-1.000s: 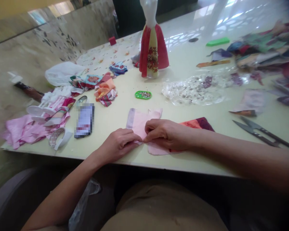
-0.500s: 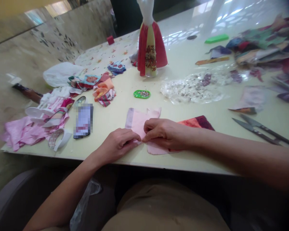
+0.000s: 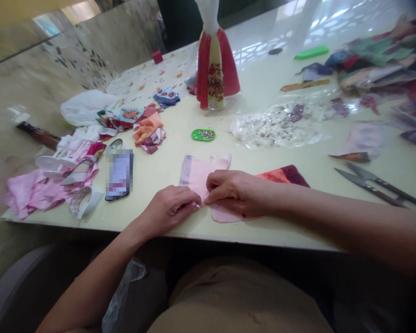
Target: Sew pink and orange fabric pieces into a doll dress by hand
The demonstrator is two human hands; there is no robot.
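A piece of pink fabric (image 3: pixel 201 172) with a greyish strip along its left side lies near the table's front edge. My left hand (image 3: pixel 171 206) pinches its near edge, thumb against fingers. Close beside it, my right hand (image 3: pixel 230 190) is also closed in a pinch on the pink fabric; the fingertips of both hands almost meet. Under and behind my right wrist lies an orange and dark red cloth (image 3: pixel 280 175), partly hidden by the arm. Beyond the hands sits a small green tray (image 3: pixel 203 134) holding tiny shiny pieces.
A small dress form in a red and cream skirt (image 3: pixel 225 64) stands at the back. Thread snips (image 3: pixel 370 185) lie on the right, near a clear plastic bag (image 3: pixel 273 125) of beads. Fabric scraps (image 3: pixel 149 129), a phone (image 3: pixel 119 175) and a tape roll (image 3: pixel 85 202) lie on the left.
My left hand has shifted very slightly left, a little away from the right fingertips. The right hand keeps its pinch in nearly the same place.
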